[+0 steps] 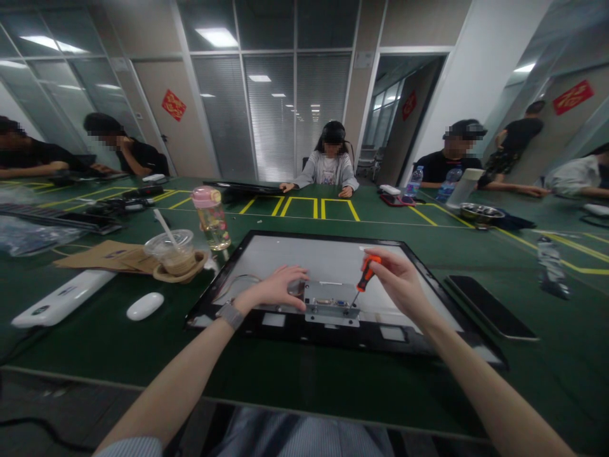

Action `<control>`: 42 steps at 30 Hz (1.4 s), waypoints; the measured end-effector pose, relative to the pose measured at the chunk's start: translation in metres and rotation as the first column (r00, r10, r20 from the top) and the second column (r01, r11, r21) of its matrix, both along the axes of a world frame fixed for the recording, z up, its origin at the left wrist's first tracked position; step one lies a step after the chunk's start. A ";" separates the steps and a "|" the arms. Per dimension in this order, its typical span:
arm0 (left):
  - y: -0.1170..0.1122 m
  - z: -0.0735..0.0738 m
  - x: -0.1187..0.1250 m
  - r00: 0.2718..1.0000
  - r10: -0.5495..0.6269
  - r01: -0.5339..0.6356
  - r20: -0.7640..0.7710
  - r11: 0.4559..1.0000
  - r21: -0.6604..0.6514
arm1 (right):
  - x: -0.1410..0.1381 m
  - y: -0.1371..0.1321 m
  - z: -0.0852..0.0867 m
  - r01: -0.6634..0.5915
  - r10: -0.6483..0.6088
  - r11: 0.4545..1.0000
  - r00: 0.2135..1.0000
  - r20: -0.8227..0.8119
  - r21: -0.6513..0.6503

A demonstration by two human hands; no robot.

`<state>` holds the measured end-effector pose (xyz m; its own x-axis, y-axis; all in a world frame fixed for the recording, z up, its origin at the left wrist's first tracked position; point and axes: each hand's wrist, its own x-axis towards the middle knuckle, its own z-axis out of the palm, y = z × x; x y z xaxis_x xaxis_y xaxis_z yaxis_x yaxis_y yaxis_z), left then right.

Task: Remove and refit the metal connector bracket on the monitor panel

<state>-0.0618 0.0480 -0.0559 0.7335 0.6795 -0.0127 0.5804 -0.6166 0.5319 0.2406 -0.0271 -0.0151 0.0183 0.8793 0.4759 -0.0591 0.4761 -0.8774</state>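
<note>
A flat display panel (280, 251) with a black frame lies back side up on the green table in front of me. Near its front edge a metal bracket (332, 315) with a row of connector ports stands on it. My left hand (280, 287) grips the bracket's left end, thumb in front and fingers behind. Pinched in my right hand (397, 279) is an orange and black screwdriver (366, 276), tilted, its tip down at the bracket's right end. Whether the tip sits in a screw is too small to tell.
Left of the panel are a white mouse (145, 306), a long white device (64, 298), an iced drink cup (174, 251) and a pink-lidded bottle (210, 217). A black phone (490, 306) lies to the right. Several people sit around the table.
</note>
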 end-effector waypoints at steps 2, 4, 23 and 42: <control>-0.001 0.001 0.001 1.000 0.004 -0.004 -0.005 1.000 0.004 | 0.001 0.001 -0.001 0.026 -0.025 1.000 1.000 -0.009 0.018; -0.001 0.001 0.002 1.000 0.006 -0.006 -0.011 1.000 0.006 | 0.000 0.000 0.002 -0.039 0.040 0.999 0.998 -0.042 0.009; -0.001 0.002 0.000 1.000 0.002 -0.002 0.002 1.000 -0.008 | -0.002 -0.004 0.005 -0.056 0.057 0.998 0.998 0.016 -0.018; -0.004 0.007 0.003 1.000 0.007 -0.007 -0.015 1.000 -0.007 | 0.000 -0.001 0.001 0.033 -0.040 0.996 0.995 0.086 0.082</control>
<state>-0.0591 0.0444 -0.0494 0.7282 0.6848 -0.0285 0.5927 -0.6083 0.5279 0.2411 -0.0282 -0.0146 0.0043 0.8376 0.5463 0.0348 0.5459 -0.8371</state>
